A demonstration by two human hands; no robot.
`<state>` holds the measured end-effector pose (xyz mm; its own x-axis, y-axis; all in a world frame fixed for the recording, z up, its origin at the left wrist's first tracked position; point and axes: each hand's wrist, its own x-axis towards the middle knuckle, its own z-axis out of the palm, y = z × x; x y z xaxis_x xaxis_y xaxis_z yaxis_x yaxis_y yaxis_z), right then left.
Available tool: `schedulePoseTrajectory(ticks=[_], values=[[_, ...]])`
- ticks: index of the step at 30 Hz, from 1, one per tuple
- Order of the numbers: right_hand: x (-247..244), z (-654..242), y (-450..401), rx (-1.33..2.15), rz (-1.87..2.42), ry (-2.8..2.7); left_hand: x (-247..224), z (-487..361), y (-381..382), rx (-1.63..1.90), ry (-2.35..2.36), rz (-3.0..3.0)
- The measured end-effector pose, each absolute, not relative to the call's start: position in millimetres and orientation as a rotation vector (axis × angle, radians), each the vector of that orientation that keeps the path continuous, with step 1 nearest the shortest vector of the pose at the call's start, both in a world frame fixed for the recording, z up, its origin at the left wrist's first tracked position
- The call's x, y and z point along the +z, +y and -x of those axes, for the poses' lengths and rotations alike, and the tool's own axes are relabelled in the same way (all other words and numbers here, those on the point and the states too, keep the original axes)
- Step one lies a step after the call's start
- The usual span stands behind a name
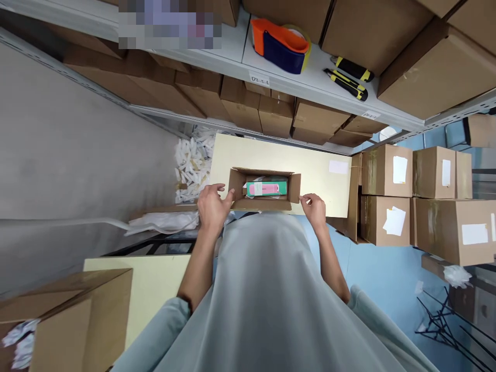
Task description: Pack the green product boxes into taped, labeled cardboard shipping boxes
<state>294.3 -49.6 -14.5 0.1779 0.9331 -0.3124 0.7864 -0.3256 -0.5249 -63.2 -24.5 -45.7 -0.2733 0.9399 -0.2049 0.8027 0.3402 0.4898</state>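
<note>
- open brown oblong cardboard box [261,205] on pale-yellow flat table [329,194]; slim green-and-pink carton [266,188] inside box
- left hand [214,207] at box's left end, thumb and fingers parted, seemingly holding nothing; right hand [314,210] at box's right flap, fingertips nearly together, grip cannot tell
- box probably light, stiff-walled, flaps bendy; hold by end walls
- box mouth up, long axis hand to hand; carton parallel

The open box [261,205] is matt cardboard, the surface [325,194] smooth. The shelf [234,44] looks like painted metal, the tape dispenser [283,54] plastic.
</note>
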Motion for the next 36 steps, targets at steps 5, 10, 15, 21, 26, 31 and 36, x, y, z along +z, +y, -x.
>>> schedulePoseTrajectory(ticks=[5, 10, 15, 21, 26, 31, 36], values=[[-27.2, -289.3, -39.2, 0.951, 2.181, -1.711, -56.3, 50.8, -23.7, 0.310, 2.249, -1.483], [-33.2, -287.8, -32.4, 0.990, 2.128, -1.775, -55.6, 35.2, -26.2, 0.238, 2.319, -1.469], [-25.9, -282.8, -41.8, 0.926, 2.187, -1.761, -48.1, 34.2, -43.8, 0.280, 2.311, -1.484], [-11.3, -259.9, -71.9, 0.871, 2.234, -1.766, -41.5, 61.8, -99.1, 0.400, 2.310, -1.377], [-5.4, -204.7, -109.1, 0.822, 2.102, -1.894, -36.7, 116.0, -194.8, 0.588, 2.371, -1.147], [-9.8, -116.7, -155.4, 0.814, 1.848, -2.133, -34.6, 169.6, -334.5, 0.779, 2.469, -0.779], [-23.1, -11.8, -207.0, 0.856, 1.544, -2.458, -47.5, 201.3, -471.7, 0.969, 2.568, -0.388]])
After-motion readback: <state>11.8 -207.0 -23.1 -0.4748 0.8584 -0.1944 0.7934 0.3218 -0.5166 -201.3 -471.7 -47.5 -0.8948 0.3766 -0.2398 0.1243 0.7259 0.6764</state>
